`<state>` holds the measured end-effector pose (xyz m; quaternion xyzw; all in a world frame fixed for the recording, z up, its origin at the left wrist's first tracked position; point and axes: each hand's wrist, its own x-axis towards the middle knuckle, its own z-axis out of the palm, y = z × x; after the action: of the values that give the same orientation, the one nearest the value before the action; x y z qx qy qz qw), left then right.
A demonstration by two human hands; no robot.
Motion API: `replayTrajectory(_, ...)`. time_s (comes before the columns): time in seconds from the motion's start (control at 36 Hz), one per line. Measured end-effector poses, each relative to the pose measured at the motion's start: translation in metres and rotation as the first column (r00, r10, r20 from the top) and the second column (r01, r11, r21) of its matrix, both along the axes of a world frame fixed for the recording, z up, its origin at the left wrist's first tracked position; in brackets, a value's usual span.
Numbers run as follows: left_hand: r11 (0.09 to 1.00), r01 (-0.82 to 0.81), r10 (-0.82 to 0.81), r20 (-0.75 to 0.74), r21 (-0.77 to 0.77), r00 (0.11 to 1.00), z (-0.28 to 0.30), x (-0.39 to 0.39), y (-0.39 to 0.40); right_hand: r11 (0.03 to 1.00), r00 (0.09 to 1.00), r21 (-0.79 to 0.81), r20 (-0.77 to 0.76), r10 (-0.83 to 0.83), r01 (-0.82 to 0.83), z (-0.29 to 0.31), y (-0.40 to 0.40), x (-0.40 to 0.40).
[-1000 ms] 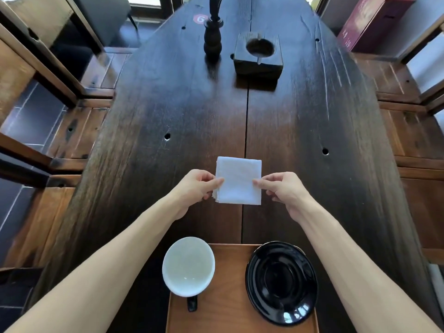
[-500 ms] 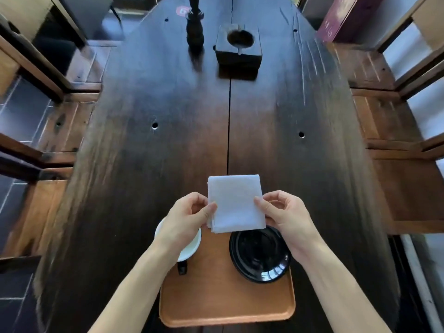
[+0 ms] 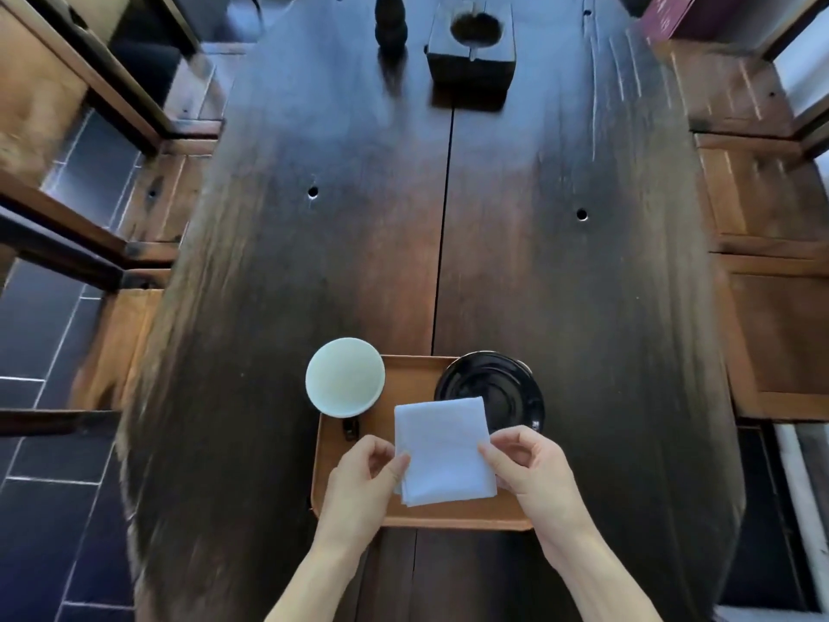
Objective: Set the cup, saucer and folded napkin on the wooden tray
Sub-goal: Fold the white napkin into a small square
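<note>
A folded white napkin (image 3: pixel 442 451) is over the near middle of the wooden tray (image 3: pixel 332 460). My left hand (image 3: pixel 363 482) pinches its left edge and my right hand (image 3: pixel 536 471) pinches its right edge. Whether the napkin rests on the tray or hovers just above it I cannot tell. A white cup (image 3: pixel 344 382) with a dark handle stands at the tray's far left corner, overhanging its edge. A glossy black saucer (image 3: pixel 493 388) lies at the far right of the tray; the napkin covers its near left rim.
The tray sits near the front edge of a long dark wooden table (image 3: pixel 448 240). A dark wooden block with a round hollow (image 3: pixel 471 47) and a dark turned post (image 3: pixel 390 20) stand at the far end. Wooden benches flank both sides.
Both hands have carried the napkin toward me, from the bare table beyond the tray to over the tray's near middle. The camera view has tilted down.
</note>
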<state>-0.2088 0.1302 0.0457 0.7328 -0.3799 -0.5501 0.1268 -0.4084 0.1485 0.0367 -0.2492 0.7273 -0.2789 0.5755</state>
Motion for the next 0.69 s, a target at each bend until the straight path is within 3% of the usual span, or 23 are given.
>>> replayTrajectory(0.22, 0.998, -0.059, 0.061, 0.068, -0.025, 0.996, -0.022, 0.014, 0.015, 0.997, 0.979, 0.016, -0.187, 0.081, -0.079, -0.029, 0.018, 0.031)
replayTrajectory(0.39, 0.999, -0.047, 0.045, 0.154, 0.008, 0.987, -0.038, 0.032, 0.02, 0.993, 0.965, 0.013, -0.235, 0.119, -0.12, -0.039, 0.025, 0.056)
replayTrajectory(0.69, 0.986, 0.168, -0.16, 0.348, 0.006, 0.924, -0.053, 0.033, 0.019, 0.993, 0.933, 0.019, -0.338, 0.12, -0.12, -0.055, 0.037, 0.066)
